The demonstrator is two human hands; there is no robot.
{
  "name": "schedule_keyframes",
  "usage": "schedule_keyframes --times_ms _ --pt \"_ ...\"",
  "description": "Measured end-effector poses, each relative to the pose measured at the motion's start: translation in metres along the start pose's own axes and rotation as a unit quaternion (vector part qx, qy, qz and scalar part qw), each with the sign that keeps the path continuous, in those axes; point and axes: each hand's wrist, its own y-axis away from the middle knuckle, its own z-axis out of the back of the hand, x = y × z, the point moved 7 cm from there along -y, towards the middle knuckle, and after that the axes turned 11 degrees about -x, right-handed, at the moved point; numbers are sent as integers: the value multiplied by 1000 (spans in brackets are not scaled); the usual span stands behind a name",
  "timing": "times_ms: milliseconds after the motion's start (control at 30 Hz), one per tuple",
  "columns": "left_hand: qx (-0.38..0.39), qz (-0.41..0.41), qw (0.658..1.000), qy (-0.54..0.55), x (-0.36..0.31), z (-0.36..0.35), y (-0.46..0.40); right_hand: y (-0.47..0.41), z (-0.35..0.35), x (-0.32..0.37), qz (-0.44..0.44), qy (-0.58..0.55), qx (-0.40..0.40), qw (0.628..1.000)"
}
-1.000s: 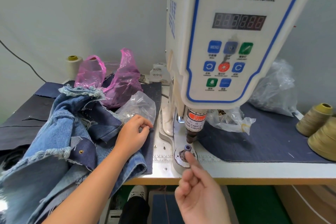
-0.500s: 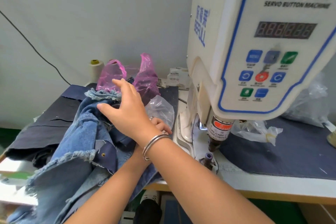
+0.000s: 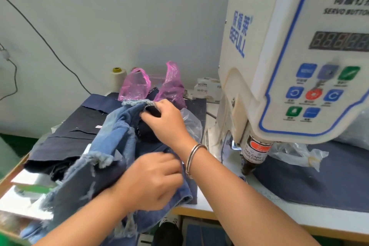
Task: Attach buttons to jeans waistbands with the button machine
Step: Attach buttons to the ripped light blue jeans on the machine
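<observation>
Both hands work the jeans (image 3: 111, 146) on the worktop (image 3: 289, 213) beside the button machine (image 3: 279, 56): right hand (image 3: 165, 124) pinches the frayed top, left hand (image 3: 147, 181) clutches the lower denim.

Pink plastic bag (image 3: 137, 86) at table rear, beside pale thread cone (image 3: 118, 78). Clear plastic bag (image 3: 295, 154) lies on dark cloth mat (image 3: 319, 183); small white cartons (image 3: 207, 90) against wall, black cable (image 3: 46, 42) crossing it.
</observation>
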Motion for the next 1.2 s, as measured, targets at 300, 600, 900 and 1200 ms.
schedule_keyframes --times_ms 300,600,900,1200 --pt "-111 456 881 66 123 69 10 15 -5 15 -85 -261 55 960" --pt "-66 449 821 346 124 52 -4 14 9 7 -108 -347 109 925" --pt "-269 453 773 354 146 113 -7 41 14 -20 -97 -157 157 970" --pt "-244 531 736 341 163 107 -2 83 50 -20 5 1 104 995"
